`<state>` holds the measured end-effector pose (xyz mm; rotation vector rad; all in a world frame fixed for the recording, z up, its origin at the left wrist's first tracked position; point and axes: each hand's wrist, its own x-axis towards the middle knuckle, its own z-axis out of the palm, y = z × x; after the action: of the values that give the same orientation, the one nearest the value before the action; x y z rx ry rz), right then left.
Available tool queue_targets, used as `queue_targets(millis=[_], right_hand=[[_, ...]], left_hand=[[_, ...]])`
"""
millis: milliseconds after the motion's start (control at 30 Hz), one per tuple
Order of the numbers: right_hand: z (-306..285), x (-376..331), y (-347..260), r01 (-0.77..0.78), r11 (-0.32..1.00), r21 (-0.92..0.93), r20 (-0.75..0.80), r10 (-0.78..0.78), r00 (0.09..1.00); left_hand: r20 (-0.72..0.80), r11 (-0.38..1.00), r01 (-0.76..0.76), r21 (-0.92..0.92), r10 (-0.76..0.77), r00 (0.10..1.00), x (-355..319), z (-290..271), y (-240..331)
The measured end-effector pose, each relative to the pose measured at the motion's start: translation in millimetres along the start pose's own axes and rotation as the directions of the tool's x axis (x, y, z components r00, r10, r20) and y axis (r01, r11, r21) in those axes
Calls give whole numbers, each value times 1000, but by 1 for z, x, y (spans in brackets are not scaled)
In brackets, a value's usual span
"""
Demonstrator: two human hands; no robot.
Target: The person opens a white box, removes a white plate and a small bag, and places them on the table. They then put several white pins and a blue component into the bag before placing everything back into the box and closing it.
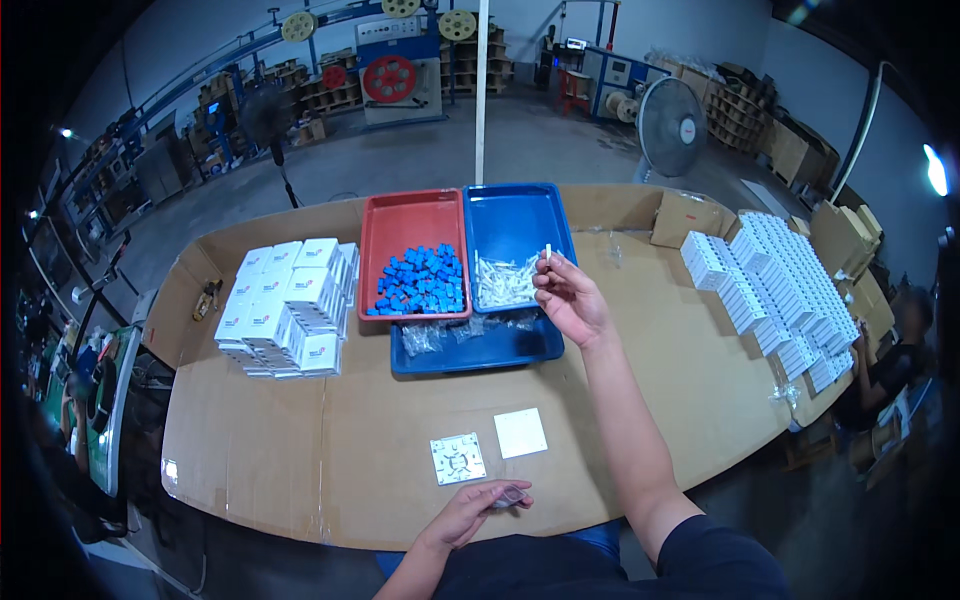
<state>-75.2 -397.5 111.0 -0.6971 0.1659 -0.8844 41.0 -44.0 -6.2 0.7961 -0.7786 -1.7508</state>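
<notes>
My right hand (574, 302) is raised by the right edge of the blue tray (556, 215), its fingers pinched round a small white stick-like piece (548, 251). At the table's front edge, my left hand (475, 508) is closed on a small clear plastic bag (511, 496); what lies inside is too small to make out. Just beyond it sits a white square plastic tray (458, 459) with a moulded pattern in its middle. Right of that lies a plain white square cover (521, 433). White pieces (505, 281) like the pinched one fill the near part of the blue tray.
A red tray (412, 205) holds many blue blocks (420, 280). Under both trays, another blue tray (480, 357) contains clear bags. Stacked white boxes (285, 300) stand left, rows of white square units (770, 290) right. A fan (670, 130) stands beyond the cardboard-covered table (380, 430); another person (895, 350) sits far right.
</notes>
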Motion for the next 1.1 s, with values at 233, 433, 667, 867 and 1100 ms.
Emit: queue_targets(millis=[233,433,667,867,1100], right_hand=[[-3,-74,63,-136,687,-714,-203,-17,979],[-2,-155,108,-247,576,-779,-206,136,969],[-5,-171,113,-65,530,-845,8,134,991],[21,-164,95,-313,241,-919,-198,404,893],[12,-150,106,-18,407,-913,189,464,865]], left_hand=[[-307,894,-95,-438,-50,950,25,-16,1],[-361,855,-80,-512,-130,923,18,-25,4],[-330,890,-25,-455,-142,933,18,-23,1],[-327,909,-5,-417,-144,934,16,-16,5],[-318,932,25,-361,-148,936,15,-12,6]])
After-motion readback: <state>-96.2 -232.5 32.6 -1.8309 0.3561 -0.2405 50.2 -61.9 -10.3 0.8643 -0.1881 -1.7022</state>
